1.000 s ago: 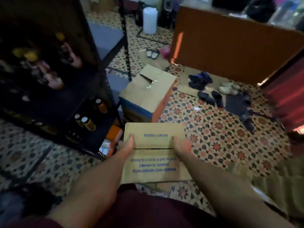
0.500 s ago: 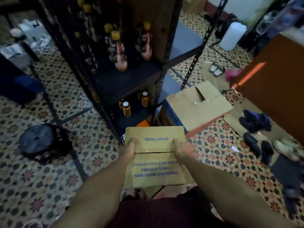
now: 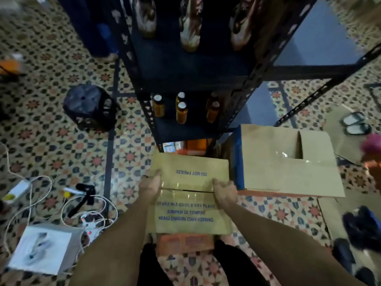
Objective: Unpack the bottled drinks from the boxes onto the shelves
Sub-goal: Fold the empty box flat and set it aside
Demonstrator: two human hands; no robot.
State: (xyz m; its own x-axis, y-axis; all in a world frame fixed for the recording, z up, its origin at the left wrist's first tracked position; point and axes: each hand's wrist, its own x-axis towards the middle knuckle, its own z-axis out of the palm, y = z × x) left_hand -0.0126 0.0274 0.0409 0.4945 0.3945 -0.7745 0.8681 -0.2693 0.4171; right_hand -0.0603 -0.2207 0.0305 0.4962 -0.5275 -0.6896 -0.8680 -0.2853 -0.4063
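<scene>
We see a dark metal shelf rack (image 3: 198, 75) rising at the far middle above the patterned tiled floor (image 3: 61, 145). At the right, just beside the rack's foot, sits a larger cardboard box (image 3: 288, 162) with a blue side. Near us, a smaller cardboard box (image 3: 189, 195) printed "DO NOT FREEZE" lies closed in front of the rack. Our left hand (image 3: 151, 185) and right hand (image 3: 224, 191) each curl a grip over the seam where its top flaps meet, fingers pressing the cardboard. Small amber bottles (image 3: 181, 113) with pale caps stand upright on the low shelf just beyond.
</scene>
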